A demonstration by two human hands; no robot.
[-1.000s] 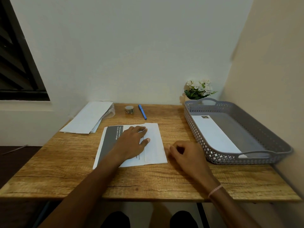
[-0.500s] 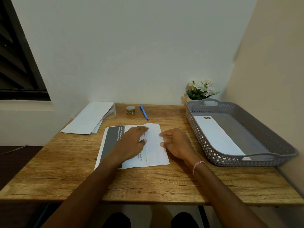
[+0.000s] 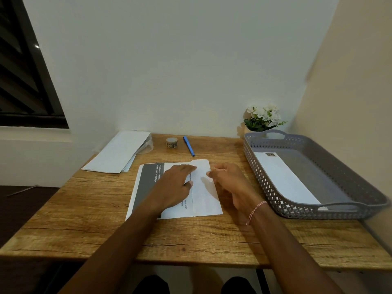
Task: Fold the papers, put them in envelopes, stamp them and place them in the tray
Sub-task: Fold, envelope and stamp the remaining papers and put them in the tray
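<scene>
A printed paper (image 3: 204,194) with a dark band on its left lies mid-table, its right part folded over. My left hand (image 3: 176,185) presses flat on the paper with straight fingers. My right hand (image 3: 229,181) sits at the paper's right edge, fingers curled, fingertips touching the folded flap near its top; whether it pinches the flap is unclear. A grey perforated tray (image 3: 350,183) stands at the right with one stamped white envelope (image 3: 284,179) inside. A stamp roll (image 3: 171,143) sits at the back of the table. A stack of white envelopes (image 3: 118,152) lies back left.
A blue pen (image 3: 188,146) lies beside the stamp roll. A small pot of white flowers (image 3: 263,117) stands behind the tray's far corner. Walls close the table at the back and right. A dark window is at the left.
My right hand moved from the bare table, right of the paper, up and left onto the paper's folded right edge. My left hand stayed pressing on the sheet.
</scene>
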